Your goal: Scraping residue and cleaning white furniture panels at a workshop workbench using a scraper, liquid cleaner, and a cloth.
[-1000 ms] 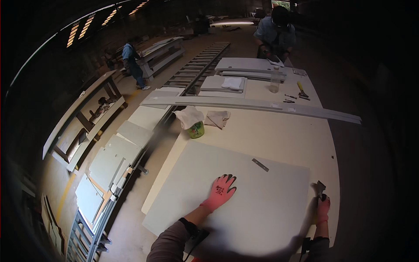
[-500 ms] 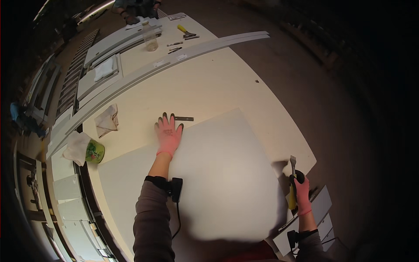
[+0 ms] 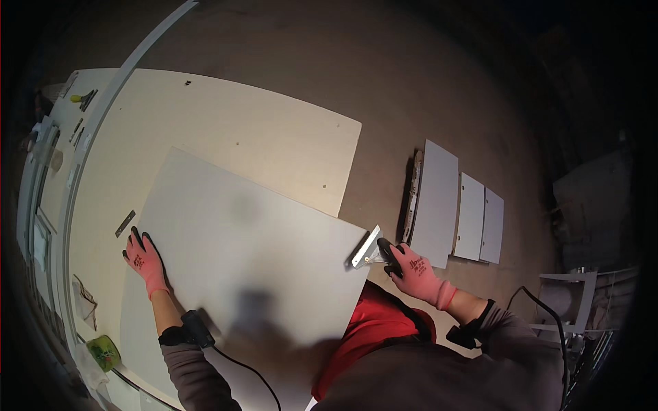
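A large pale grey panel (image 3: 226,212) lies on the cream-coloured worktable (image 3: 274,130). My left hand (image 3: 146,264), in a pink glove with black fingertips, rests open and flat on the panel's left edge. Just beyond its fingertips a small dark metal strip (image 3: 125,223) lies on the table. My right hand (image 3: 419,275), gloved the same way, is closed around the handle of a scraper (image 3: 366,248). The wide metal blade is over the panel's right edge; whether it touches the surface, I cannot tell.
Flat boards (image 3: 439,198) stand to the right of the table, near the floor. A long pale strip (image 3: 103,113) runs along the left side, with a yellow-handled scraper (image 3: 82,99) beyond it. At lower left are a folded cloth (image 3: 85,301) and a green container (image 3: 104,353).
The view has swung to the right. My right hand has brought the scraper from beside the panel up over its right edge. My left hand stays flat near the metal strip.
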The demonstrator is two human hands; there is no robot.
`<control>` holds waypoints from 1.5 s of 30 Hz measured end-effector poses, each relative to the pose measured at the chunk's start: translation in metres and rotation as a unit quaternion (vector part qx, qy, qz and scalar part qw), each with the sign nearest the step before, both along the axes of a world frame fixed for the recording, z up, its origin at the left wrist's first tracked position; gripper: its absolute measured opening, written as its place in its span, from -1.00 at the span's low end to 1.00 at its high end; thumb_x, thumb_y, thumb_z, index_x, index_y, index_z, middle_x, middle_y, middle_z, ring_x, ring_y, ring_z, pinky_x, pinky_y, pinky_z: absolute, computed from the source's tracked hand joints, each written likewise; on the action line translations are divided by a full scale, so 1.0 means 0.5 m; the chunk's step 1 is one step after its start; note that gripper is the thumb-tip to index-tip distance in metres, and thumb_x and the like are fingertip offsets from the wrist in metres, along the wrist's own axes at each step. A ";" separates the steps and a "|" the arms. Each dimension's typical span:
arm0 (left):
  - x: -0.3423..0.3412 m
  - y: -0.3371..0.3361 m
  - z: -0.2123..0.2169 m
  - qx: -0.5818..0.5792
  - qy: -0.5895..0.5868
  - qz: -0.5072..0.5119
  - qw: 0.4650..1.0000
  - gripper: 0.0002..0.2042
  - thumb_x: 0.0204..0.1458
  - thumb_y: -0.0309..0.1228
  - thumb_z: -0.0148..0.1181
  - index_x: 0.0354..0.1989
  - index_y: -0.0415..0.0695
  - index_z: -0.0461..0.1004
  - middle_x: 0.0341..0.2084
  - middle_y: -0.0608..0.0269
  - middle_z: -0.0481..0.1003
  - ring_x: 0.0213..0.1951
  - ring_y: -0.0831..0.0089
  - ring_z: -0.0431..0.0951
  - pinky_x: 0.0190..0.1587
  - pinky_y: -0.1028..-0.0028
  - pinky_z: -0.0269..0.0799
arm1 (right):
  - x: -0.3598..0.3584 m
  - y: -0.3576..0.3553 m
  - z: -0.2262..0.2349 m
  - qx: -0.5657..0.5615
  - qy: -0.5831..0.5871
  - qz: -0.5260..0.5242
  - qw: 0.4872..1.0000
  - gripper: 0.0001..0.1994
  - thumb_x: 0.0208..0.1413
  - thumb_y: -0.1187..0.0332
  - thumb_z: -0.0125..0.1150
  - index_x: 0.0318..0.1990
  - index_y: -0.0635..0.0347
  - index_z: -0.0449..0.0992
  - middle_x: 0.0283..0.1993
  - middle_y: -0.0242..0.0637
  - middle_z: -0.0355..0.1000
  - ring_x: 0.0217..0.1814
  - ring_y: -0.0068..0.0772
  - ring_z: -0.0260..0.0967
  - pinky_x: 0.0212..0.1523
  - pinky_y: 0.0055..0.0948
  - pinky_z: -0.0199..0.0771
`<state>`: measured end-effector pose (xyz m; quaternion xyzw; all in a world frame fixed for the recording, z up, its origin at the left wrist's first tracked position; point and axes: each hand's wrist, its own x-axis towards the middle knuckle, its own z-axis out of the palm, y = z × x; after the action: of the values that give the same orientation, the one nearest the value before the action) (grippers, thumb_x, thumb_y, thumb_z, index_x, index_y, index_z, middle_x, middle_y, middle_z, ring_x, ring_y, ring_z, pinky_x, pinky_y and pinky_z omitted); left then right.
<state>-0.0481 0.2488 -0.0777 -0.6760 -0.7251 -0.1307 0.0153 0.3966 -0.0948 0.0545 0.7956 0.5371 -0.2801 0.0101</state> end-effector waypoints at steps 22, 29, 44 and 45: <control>-0.040 0.003 -0.017 0.006 -0.019 -0.036 0.999 -0.57 0.20 -0.18 -0.24 0.17 -0.11 0.21 0.12 0.06 0.27 0.16 0.15 0.20 0.25 0.24 -0.07 | 0.037 -0.038 -0.027 -0.015 -0.035 0.105 0.994 -0.53 -0.12 0.39 0.11 0.02 0.30 0.27 -0.22 -0.18 0.28 -0.21 -0.22 0.33 -0.30 -0.34 0.42; -0.035 0.002 -0.018 0.011 -0.024 -0.031 0.999 -0.59 0.19 -0.21 -0.22 0.18 -0.08 0.22 0.11 0.06 0.27 0.14 0.11 0.21 0.22 0.25 0.00 | 0.047 -0.041 -0.037 0.006 -0.025 0.111 0.993 -0.56 -0.10 0.43 0.09 0.01 0.26 0.26 -0.17 -0.17 0.26 -0.26 -0.15 0.36 -0.36 -0.30 0.42; -0.036 0.005 -0.016 0.020 -0.002 -0.036 0.999 -0.59 0.19 -0.22 -0.21 0.17 -0.11 0.22 0.09 0.04 0.28 0.12 0.09 0.23 0.19 0.25 0.06 | 0.083 0.019 -0.032 -0.047 -0.003 0.231 0.972 -0.54 -0.04 0.36 0.04 0.06 0.36 0.26 -0.22 -0.11 0.27 -0.29 -0.17 0.36 -0.37 -0.32 0.40; -0.036 0.004 -0.014 0.022 -0.001 -0.038 0.999 -0.59 0.18 -0.22 -0.21 0.17 -0.11 0.23 0.09 0.03 0.28 0.12 0.09 0.23 0.19 0.25 0.06 | 0.080 0.028 -0.032 -0.051 -0.004 0.241 0.969 -0.54 -0.05 0.37 0.02 0.06 0.37 0.26 -0.22 -0.11 0.27 -0.30 -0.17 0.36 -0.37 -0.32 0.39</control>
<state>-0.0659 0.2508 -0.0848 -0.7024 -0.6959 -0.1475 0.0241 0.4364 -0.0806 0.0383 0.6423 0.6980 -0.2928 0.1202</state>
